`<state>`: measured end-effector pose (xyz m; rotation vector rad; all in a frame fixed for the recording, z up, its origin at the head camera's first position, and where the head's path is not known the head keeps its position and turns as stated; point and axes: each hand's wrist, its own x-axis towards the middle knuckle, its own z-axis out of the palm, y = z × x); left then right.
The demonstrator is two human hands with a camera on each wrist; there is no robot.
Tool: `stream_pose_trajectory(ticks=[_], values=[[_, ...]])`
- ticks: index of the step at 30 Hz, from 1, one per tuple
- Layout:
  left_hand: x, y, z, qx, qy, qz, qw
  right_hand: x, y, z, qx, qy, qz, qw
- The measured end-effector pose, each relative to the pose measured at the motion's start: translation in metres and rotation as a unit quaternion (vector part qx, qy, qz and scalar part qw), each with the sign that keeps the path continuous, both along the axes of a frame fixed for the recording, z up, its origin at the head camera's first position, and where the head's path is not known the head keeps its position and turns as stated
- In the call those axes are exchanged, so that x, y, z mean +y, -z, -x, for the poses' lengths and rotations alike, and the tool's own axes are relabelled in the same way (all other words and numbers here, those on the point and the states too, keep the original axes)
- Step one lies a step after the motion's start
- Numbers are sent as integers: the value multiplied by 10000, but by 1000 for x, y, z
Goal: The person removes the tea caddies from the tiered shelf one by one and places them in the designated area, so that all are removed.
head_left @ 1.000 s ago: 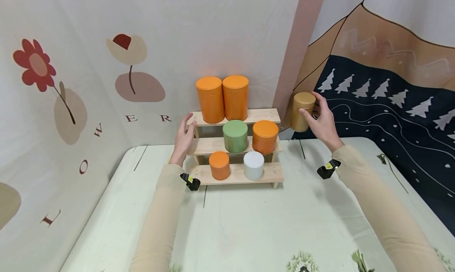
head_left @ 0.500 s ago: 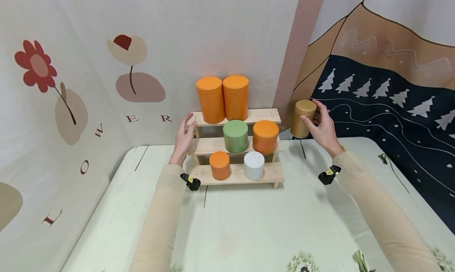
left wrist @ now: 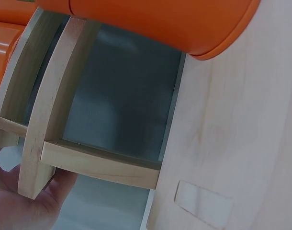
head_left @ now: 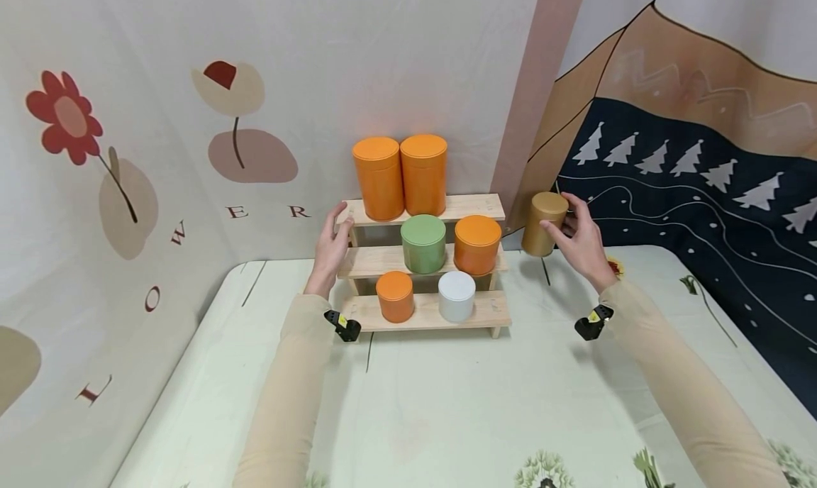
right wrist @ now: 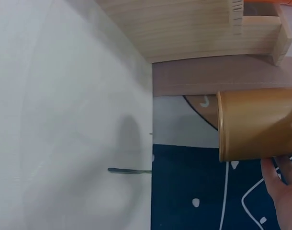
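A three-step wooden display rack [head_left: 370, 262] stands against the back wall. My left hand [head_left: 330, 250] grips its upper left end; in the left wrist view, fingers [left wrist: 60, 187] curl round a wooden upright. To the right of the rack, my right hand [head_left: 581, 243] holds a gold canister [head_left: 541, 225] upright between thumb and fingers, over the table's back edge. The canister's side fills the right of the right wrist view. Two tall orange canisters [head_left: 401, 177] stand on the top step. The middle step bears a green canister [head_left: 423, 245] and an orange canister [head_left: 476, 245].
On the bottom step are a small orange canister [head_left: 395, 298] and a small white canister [head_left: 456, 296]. A pale cloth covers the table [head_left: 440, 396]. Printed fabric hangs behind, with a dark tree-patterned panel [head_left: 689, 218] at right.
My right hand has lowered the gold canister toward the table. The left hand and the rack hold their place.
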<state>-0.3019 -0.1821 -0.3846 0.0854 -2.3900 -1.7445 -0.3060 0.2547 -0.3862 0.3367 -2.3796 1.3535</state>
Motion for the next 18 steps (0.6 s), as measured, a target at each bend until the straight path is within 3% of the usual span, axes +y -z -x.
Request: stream_pose_trajectory(ticks=[18], values=[[0,-1,1,-22,4,17,10000,2,26,-3,-386,-29,-53,9992]])
